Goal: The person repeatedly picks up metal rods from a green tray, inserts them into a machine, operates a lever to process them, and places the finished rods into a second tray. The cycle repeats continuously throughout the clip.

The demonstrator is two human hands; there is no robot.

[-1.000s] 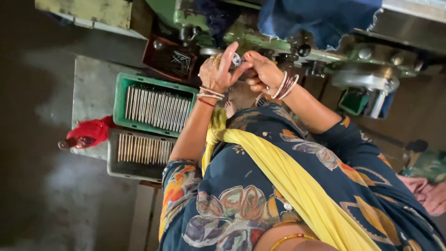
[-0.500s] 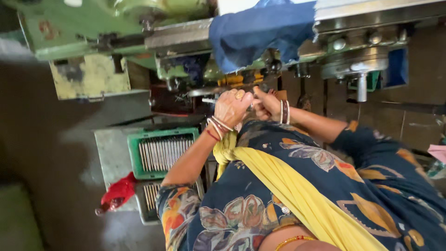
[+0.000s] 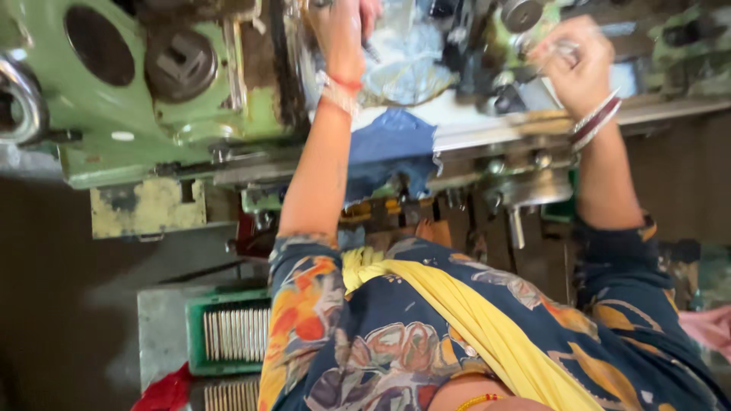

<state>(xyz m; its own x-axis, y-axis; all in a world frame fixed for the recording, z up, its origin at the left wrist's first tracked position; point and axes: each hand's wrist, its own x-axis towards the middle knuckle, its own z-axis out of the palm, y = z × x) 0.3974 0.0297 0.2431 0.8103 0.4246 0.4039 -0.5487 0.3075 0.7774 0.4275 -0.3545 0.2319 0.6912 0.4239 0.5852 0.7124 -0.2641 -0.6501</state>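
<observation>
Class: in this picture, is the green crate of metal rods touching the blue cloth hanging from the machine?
Apart. The head view shows the green crate low down, the blue cloth higher up, with dark space between them.

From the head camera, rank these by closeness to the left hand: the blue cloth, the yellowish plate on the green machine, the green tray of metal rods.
1. Blue cloth: nearest, draped just below the left hand, beside the forearm.
2. Yellowish plate: farther, lower left, under the green machine body.
3. Green tray of metal rods: farthest, near the bottom edge.
</observation>
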